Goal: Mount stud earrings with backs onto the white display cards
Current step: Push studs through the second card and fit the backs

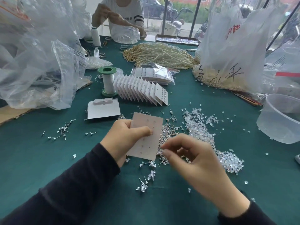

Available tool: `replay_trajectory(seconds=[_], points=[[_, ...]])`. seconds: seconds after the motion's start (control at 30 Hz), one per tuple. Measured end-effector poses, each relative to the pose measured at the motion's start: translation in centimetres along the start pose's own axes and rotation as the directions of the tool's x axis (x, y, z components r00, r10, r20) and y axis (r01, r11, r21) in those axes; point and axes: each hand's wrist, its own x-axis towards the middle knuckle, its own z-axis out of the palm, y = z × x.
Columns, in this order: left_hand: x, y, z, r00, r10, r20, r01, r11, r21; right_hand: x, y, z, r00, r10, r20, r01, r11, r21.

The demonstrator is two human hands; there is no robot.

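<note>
Clasping flat perforated card (146, 125), left grip (125, 140); right grip (194, 161) blurred, cannot tell.

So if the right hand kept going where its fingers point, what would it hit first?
Probably the right edge of the white display card held by the left hand, just left of the right hand. Depth is unclear; it might reach the stud earrings behind instead.

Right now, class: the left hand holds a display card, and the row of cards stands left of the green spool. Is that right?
No. The head view shows the row of cards right of the green spool; the left hand does hold a display card.
</note>
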Motion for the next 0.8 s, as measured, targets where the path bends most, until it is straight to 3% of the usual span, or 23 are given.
replay_trajectory(seconds=[0.1,0.17,0.47,0.63,0.8], points=[[0.3,0.0,-0.2,0.998,0.015,-0.053,-0.015,1.0,-0.011,-0.5,0.4,0.5,0.955,-0.058,0.292,0.149,0.942,-0.301],[0.4,0.0,-0.2,0.997,0.02,-0.075,-0.021,1.0,-0.016,-0.7,0.6,1.1,0.921,-0.076,0.381,0.242,0.88,-0.409],[0.3,-0.1,-0.1,0.997,0.056,-0.059,-0.053,0.998,0.039,-0.6,0.5,2.0,0.91,-0.173,0.377,0.372,0.744,-0.555],[0.3,-0.3,0.0,0.997,0.056,-0.06,-0.053,0.997,0.049,-0.4,0.3,1.6,0.981,-0.112,0.16,0.16,0.928,-0.336],[0.1,-0.6,0.2,0.998,0.055,-0.034,-0.052,0.995,0.079,0.4,0.3,0.0,0.989,0.027,-0.148,-0.038,0.997,-0.071]])
